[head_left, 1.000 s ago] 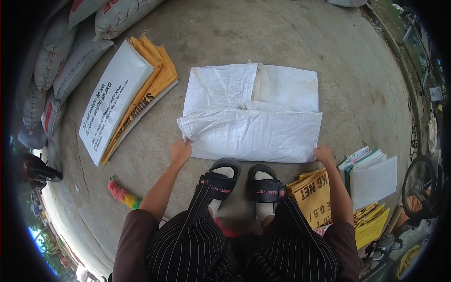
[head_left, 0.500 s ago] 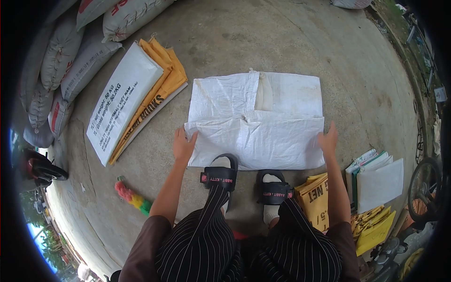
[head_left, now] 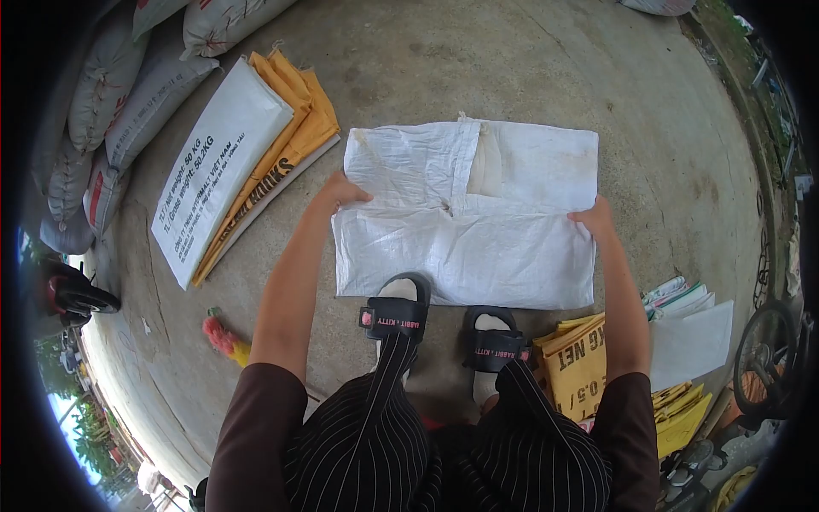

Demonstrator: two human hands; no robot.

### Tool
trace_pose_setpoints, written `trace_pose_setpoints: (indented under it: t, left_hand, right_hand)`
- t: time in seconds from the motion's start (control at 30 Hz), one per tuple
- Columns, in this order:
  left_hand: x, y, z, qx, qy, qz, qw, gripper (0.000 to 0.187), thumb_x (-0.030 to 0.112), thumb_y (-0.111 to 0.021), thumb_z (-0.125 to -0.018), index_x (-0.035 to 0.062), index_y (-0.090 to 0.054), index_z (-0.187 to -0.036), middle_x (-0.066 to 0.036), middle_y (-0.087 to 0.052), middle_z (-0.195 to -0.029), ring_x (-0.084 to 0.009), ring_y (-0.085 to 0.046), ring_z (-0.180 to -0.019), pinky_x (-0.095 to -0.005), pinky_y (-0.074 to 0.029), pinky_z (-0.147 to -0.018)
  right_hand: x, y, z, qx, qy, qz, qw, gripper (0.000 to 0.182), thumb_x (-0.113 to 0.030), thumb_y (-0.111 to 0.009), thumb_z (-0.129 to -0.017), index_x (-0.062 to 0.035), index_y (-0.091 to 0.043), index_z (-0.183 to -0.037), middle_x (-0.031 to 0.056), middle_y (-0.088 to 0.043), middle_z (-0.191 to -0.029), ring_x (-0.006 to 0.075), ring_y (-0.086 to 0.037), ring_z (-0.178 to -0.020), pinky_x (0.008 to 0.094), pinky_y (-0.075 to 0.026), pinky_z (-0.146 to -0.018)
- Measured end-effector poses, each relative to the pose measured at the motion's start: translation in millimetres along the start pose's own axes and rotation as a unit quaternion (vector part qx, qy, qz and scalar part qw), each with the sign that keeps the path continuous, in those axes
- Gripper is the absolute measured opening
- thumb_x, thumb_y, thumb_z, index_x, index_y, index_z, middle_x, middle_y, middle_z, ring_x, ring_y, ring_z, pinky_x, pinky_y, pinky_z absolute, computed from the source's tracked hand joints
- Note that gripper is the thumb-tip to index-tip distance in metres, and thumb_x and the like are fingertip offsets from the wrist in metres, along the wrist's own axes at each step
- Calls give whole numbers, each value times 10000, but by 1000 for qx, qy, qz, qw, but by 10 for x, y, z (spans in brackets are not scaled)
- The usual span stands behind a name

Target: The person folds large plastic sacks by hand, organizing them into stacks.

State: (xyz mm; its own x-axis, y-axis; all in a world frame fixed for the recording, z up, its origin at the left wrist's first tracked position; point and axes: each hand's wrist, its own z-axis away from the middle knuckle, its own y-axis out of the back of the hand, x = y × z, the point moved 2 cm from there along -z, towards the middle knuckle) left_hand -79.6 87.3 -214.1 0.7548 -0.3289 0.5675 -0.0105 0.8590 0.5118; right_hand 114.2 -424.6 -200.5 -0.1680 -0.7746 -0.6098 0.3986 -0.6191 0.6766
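A white woven sack (head_left: 465,256) lies folded on the concrete in front of my feet, its near part doubled up and a crease running across the middle. My left hand (head_left: 344,191) is closed on its left edge near that crease, thumb on top and fingers mostly hidden. At the right edge my right hand (head_left: 594,218) pinches the sack at about the same height, thumb over the fabric. The far part shows a short overlapping flap (head_left: 486,162). My black sandals (head_left: 394,316) stand at the sack's near edge.
To the left lies a stack of folded white and orange sacks (head_left: 223,162), with filled sacks (head_left: 107,102) piled behind. A colourful duster (head_left: 223,337) is on the floor. Folded yellow sacks (head_left: 573,363) and white sacks (head_left: 693,337) lie at right, near a wheel (head_left: 763,358).
Both hands have moved away from me along the sack's sides, from the near part up to the crease, and now grip the edges. The view has shifted slightly.
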Motion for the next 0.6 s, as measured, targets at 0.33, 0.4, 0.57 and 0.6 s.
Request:
trace_pose_setpoints:
  t: [0.33,0.4,0.57,0.6]
  left_hand:
    - [-438,147,757,179,-242,18,953,226,-22,-686,-636,33,-676,-855,-47,-611,-974,-184,-566,-898,-297,-451,-778]
    - [-477,131,809,278,-195,57,939,150,-25,-655,-608,37,-650,-744,-29,-527,-804,-169,-497,-807,-255,-396,-733]
    - [-211,127,992,318,-241,-65,914,145,-12,-675,-608,52,-663,-738,-41,-531,-833,-187,-508,-740,-277,-423,-672]
    - [-162,143,1012,303,-246,-88,916,153,-9,-680,-613,58,-671,-750,-47,-538,-847,-192,-514,-707,-286,-435,-647]
  right_hand:
    - [586,-6,376,126,57,-246,959,572,-25,-780,-620,40,-545,-1137,109,-618,-1089,228,-583,-994,321,-442,-866]
    - [526,100,520,137,69,-221,963,596,-22,-776,-631,32,-522,-1168,107,-607,-1111,228,-574,-1013,321,-439,-872]
    - [375,418,593,41,18,-215,976,355,-9,-756,-647,-1,-661,-988,89,-612,-1105,186,-575,-999,302,-453,-835]
    - [219,514,630,42,16,-212,976,355,-9,-756,-647,-1,-661,-988,89,-612,-1105,186,-575,-999,302,-453,-835]
